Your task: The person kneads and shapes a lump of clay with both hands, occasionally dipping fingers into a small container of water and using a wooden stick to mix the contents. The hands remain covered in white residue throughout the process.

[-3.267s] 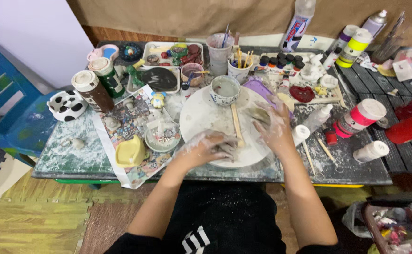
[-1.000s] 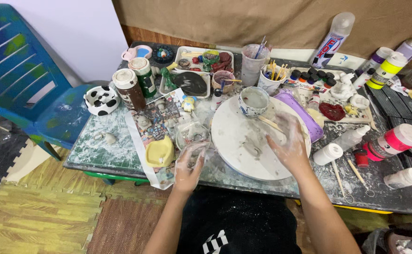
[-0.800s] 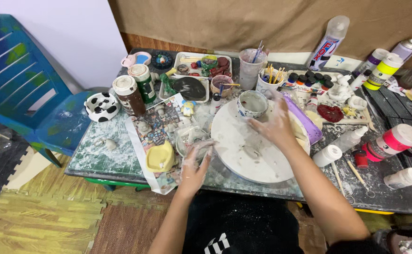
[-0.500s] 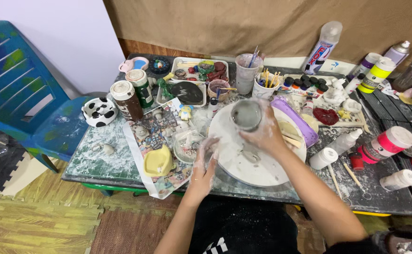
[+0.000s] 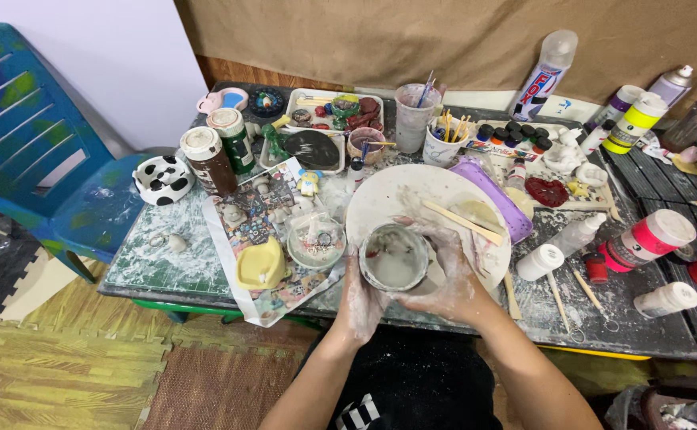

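Observation:
A small round bowl with pale cloudy liquid sits between both my hands, over the near edge of a large white round plate. My left hand, smeared with white clay, cups the bowl's left side. My right hand, also clay-covered, wraps the bowl's right side. A wooden stick lies across the plate just beyond my right hand. A shallow clear dish stands left of the bowl.
The dusty table is crowded: a yellow mould, jars, a cow-patterned bowl, a paint tray, brush cups, white bottles and a pink-capped bottle at right. A blue plastic chair stands left.
My right hand reached to the far side of the plate, took the small bowl and brought it to the near edge. My left hand came over from the clear dish to cup it.

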